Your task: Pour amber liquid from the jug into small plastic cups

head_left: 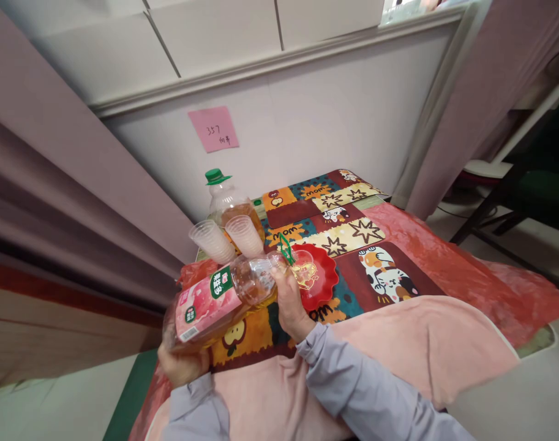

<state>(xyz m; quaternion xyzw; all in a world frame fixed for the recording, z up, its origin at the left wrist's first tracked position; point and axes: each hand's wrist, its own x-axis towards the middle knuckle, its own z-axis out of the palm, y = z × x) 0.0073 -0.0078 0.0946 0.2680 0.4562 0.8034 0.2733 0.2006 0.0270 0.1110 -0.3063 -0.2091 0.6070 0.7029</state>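
Observation:
A large clear juice bottle (210, 300) with a pink label lies tilted almost on its side between my hands, its neck pointing right over a red scalloped plate (322, 275). My left hand (182, 365) is wrapped round its base from below. Near the neck, my right hand (289, 300) grips the bottle, covering part of the mouth. A green plastic loop (286, 250) shows beside the neck. Just behind the bottle stand two stacks of clear plastic cups, the left cup stack (212, 241) and the right cup stack (245, 236).
Another bottle with a green cap (217, 177) stands by the wall, partly hidden by the cups. Patterned mats (352, 239) lie over a red plastic sheet (421, 245). A pink cloth (408, 343) covers the near edge. A pink note (213, 130) is on the wall.

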